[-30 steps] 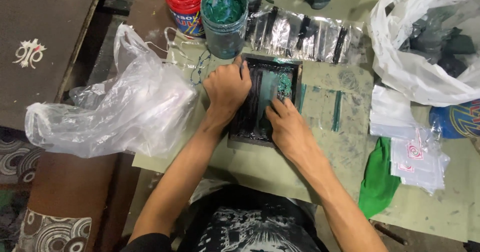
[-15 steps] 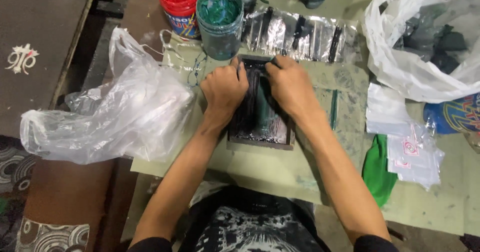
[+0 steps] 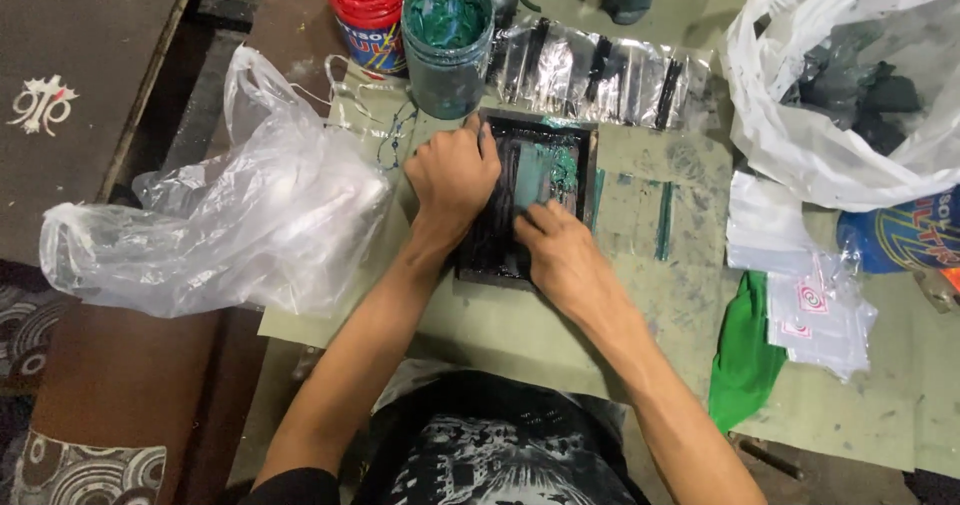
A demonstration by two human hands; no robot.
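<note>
Far left: a dark board (image 3: pixel 80 95) with a small white mark, apart from the work. Beside it a loose clear plastic bag (image 3: pixel 220 225) slumps on the desk (image 3: pixel 520 335), its edge close to the left forearm; a drifting fold could catch wet ink.

Centre: a small dark printing frame (image 3: pixel 530 200) lies flat on the desk, green ink pooled at its far right corner. The left hand (image 3: pixel 452 173) is curled into a fist and presses down on the frame's left part. The right hand (image 3: pixel 560 255) lies on the near right part, fingers bunched and pressed down; whether they pinch a tool, I cannot tell. If the left hand slackens, the frame may slip and smear. Ink may also foul the fingers.

Just beyond: a red paint tub (image 3: pixel 365 10) and a green paint tub (image 3: pixel 448 35), both open, near enough to knock.

Right: printed clear sleeves (image 3: pixel 600 70), a white bag (image 3: pixel 830 105), a green cloth (image 3: pixel 745 350). Desk covering is olive, ink-stained. Room cluttered, dim.
</note>
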